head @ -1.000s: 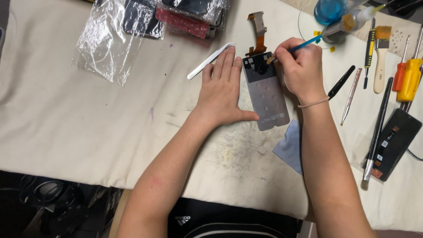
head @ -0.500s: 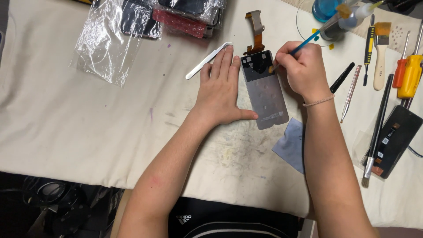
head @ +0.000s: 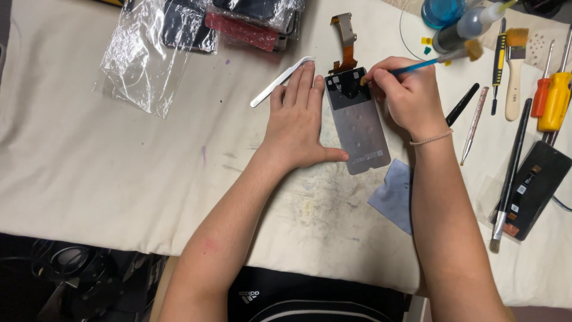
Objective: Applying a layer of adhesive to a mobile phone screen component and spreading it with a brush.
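Tweezers (head: 281, 80), plastic bags (head: 143, 56), screwdrivers (head: 551, 95), grey cloth (head: 394, 197).

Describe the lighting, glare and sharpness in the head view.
Head view: even, soft overhead light with faint shadows under the left hand and right hand; glare streaks on the plastic bag; the phone screen panel is sharp; the brush end looks slightly blurred.

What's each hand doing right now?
Left hand: open, flat beside the phone screen panel.
Right hand: closed on a small blue-handled brush.
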